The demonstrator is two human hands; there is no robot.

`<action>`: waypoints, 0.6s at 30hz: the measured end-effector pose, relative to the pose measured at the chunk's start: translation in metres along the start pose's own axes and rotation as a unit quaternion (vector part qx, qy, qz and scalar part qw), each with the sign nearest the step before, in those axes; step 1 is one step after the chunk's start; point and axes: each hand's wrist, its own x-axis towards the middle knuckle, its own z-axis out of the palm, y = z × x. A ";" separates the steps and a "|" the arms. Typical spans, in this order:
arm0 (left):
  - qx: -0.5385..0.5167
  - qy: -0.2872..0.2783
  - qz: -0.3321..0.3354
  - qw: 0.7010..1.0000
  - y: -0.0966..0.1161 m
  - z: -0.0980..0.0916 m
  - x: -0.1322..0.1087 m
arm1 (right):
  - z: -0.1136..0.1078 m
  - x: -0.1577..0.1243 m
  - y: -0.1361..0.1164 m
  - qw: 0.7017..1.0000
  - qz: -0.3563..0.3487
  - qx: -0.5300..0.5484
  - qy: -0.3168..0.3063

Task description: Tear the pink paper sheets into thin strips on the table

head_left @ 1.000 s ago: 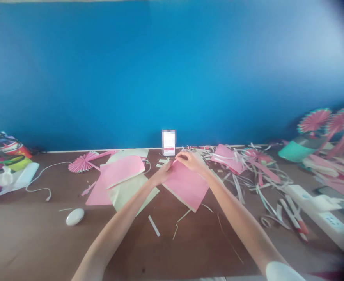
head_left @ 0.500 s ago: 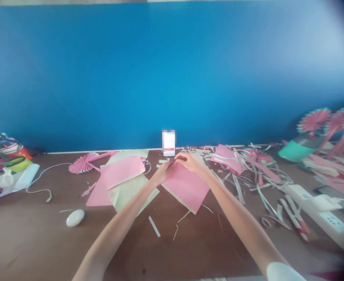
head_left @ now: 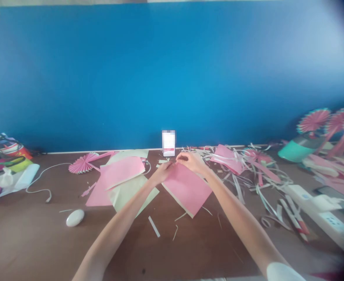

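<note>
A pink paper sheet point(head_left: 186, 189) lies on the brown table point(head_left: 37, 238), backed by a cream layer along its lower edge. My left hand point(head_left: 162, 173) pinches the sheet's far left corner with closed fingers. My right hand point(head_left: 191, 161) grips the far edge beside it, fingers curled over the paper. Both hands meet near the top corner, just in front of a small white card point(head_left: 169, 143) standing against the blue wall.
More pink and cream sheets point(head_left: 122, 175) lie to the left, with a pink folded fan point(head_left: 82, 162), a white cable point(head_left: 40, 177) and a white oval object point(head_left: 75, 217). Paper strips point(head_left: 248, 179) litter the right. A white power strip point(head_left: 321, 212) and pink fans point(head_left: 315, 121) sit far right.
The pink sheet has turned slightly, its near corner shifting left and up. Both hands stay at its far edge, barely moved.
</note>
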 end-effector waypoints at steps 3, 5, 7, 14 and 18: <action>-0.005 0.002 0.001 1.000 0.001 -0.001 0.000 | -0.001 -0.001 0.001 1.000 -0.006 0.003 -0.006; -0.009 0.002 0.002 1.000 0.003 -0.002 -0.001 | 0.000 -0.001 0.002 1.000 -0.007 0.011 -0.023; -0.016 -0.002 0.005 1.000 0.004 -0.001 -0.001 | 0.001 -0.001 0.004 0.998 -0.001 0.024 -0.049; 0.024 -0.019 -0.019 0.999 0.005 -0.002 -0.002 | 0.003 0.000 0.008 0.997 0.018 0.023 -0.077; 0.032 -0.008 0.014 0.999 0.004 -0.005 -0.003 | -0.001 0.000 0.011 0.999 0.014 0.021 -0.042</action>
